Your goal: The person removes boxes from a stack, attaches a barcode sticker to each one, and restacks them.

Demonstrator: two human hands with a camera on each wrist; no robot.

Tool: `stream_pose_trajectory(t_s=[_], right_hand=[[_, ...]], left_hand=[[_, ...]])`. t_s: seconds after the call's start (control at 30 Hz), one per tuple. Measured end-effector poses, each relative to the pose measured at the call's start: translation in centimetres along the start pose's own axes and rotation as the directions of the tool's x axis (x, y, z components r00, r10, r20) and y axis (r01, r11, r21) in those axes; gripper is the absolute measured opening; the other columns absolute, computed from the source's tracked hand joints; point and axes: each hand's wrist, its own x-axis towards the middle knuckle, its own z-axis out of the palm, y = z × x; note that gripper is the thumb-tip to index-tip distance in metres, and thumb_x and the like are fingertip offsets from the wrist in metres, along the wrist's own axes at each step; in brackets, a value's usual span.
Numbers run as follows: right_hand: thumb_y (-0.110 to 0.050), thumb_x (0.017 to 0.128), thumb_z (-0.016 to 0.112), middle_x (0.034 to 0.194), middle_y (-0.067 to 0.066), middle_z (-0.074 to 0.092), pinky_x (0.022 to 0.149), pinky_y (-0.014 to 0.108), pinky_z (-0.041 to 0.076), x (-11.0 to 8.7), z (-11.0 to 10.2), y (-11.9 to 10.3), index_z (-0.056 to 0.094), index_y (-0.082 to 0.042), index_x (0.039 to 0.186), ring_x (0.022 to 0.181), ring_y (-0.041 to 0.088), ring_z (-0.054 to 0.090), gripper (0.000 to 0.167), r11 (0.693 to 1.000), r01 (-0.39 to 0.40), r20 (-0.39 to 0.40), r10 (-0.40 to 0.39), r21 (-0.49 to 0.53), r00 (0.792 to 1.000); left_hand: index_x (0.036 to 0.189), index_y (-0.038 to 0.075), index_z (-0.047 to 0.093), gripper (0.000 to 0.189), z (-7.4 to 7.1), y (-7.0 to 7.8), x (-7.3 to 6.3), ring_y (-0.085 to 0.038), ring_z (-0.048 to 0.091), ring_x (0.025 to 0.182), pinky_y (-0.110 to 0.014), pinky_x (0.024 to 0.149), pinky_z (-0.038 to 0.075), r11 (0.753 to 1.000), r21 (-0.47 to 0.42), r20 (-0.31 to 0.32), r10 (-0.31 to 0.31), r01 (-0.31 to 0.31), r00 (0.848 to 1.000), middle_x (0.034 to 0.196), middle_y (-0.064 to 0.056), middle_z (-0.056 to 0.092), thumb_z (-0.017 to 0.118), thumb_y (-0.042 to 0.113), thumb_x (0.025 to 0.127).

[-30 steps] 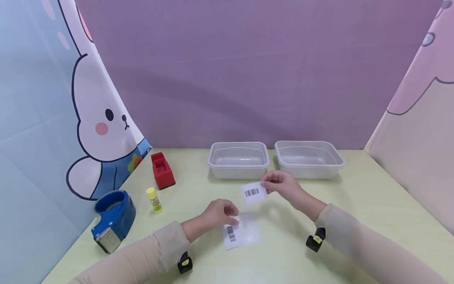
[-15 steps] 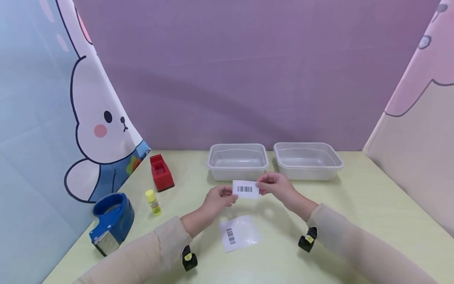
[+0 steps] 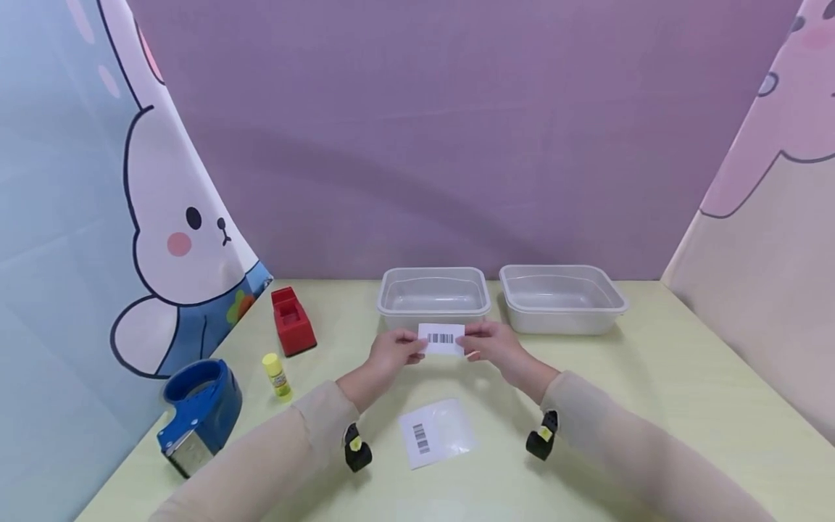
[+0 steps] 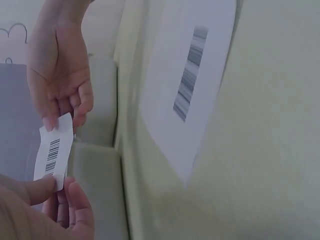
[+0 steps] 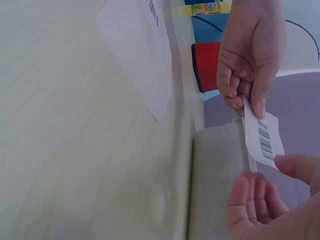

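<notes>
Fabric (image 3: 189, 239) printed with a white rabbit hangs at the far left, and beside it on the pale green tabletop (image 3: 659, 377) stands a blue tape dispenser (image 3: 207, 406) with a metal plate at its near end. Just right of that, a yellow glue stick (image 3: 277, 377) stands near a red holder (image 3: 295, 322) set further back. The left hand (image 3: 388, 355), in a beige sleeve (image 3: 280, 442) with a black camera (image 3: 357, 451) at the wrist, has its grip pinched on the left edge of a small white barcode label (image 3: 441, 339). That label is raised above the tabletop, printed face toward the head camera and slightly bent in the wrist views. Behind it sits a translucent tub (image 3: 433, 315); nearer the person, a larger sheet (image 3: 438, 433) lies tilted, a barcode on its left part and a glossy right part. The right hand (image 3: 504, 352) pinches the label's right edge in its own grip, thumb in front. Further right, a second tub (image 3: 565, 322) stands just beside the first. Purple cloth (image 3: 424, 145) spans the back, and pale fabric (image 3: 763, 290) with a pink pattern closes the right side.
</notes>
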Motion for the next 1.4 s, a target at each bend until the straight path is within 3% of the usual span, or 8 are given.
stream_pose_trajectory(t_s=[0.17,0.43,0.63,0.97,1.4], right_hand=[[-0.007,0.090,0.065,0.094,0.016,0.071,0.078,0.030,0.060,1.3,0.6,0.8,0.059,0.012,0.116,0.072,0.012,0.066,0.032,0.993,-0.115,-0.015,0.115,0.013,0.993],[-0.004,0.089,0.066,0.084,0.011,0.072,0.073,0.028,0.061,3.2,1.9,1.7,0.059,0.013,0.117,0.068,0.012,0.066,0.034,0.984,-0.162,-0.084,0.168,0.075,0.982],[-0.005,0.087,0.068,0.076,0.005,0.068,0.067,0.025,0.059,4.8,2.4,2.8,0.062,0.012,0.113,0.065,0.012,0.063,0.031,0.972,-0.191,-0.120,0.207,0.135,0.971],[-0.006,0.087,0.069,0.073,0.006,0.066,0.067,0.026,0.059,5.3,2.8,2.5,0.063,0.011,0.109,0.064,0.014,0.063,0.028,0.967,-0.184,-0.167,0.214,0.178,0.963],[-0.007,0.088,0.068,0.078,0.011,0.066,0.064,0.027,0.060,5.9,3.4,2.6,0.061,0.008,0.109,0.062,0.015,0.063,0.027,0.942,-0.207,-0.183,0.259,0.264,0.948]], left_hand=[[0.103,-0.007,0.067,0.019,-0.2,-0.2,1.6,-0.012,0.065,0.071,-0.028,0.075,0.061,1.000,-0.001,-0.025,-0.021,0.021,0.999,0.098,-0.018,0.070,0.068,0.006,0.089],[0.105,-0.009,0.067,0.022,-0.6,-1.0,3.6,-0.010,0.064,0.064,-0.024,0.069,0.060,0.994,-0.026,-0.057,-0.109,0.107,0.992,0.094,-0.020,0.071,0.068,0.006,0.089],[0.106,-0.010,0.066,0.024,-0.7,-1.3,4.1,-0.012,0.062,0.064,-0.026,0.072,0.060,0.987,-0.068,-0.074,-0.148,0.143,0.986,0.091,-0.020,0.071,0.068,0.005,0.088],[0.104,-0.007,0.067,0.023,-0.7,-1.3,4.8,-0.015,0.064,0.067,-0.029,0.075,0.060,0.982,-0.121,-0.077,-0.158,0.148,0.984,0.087,-0.014,0.070,0.068,0.009,0.088],[0.104,-0.005,0.064,0.029,-0.2,-1.6,5.8,-0.011,0.061,0.055,-0.027,0.064,0.061,0.971,-0.173,-0.153,-0.191,0.164,0.970,0.069,-0.006,0.065,0.074,0.014,0.085]])
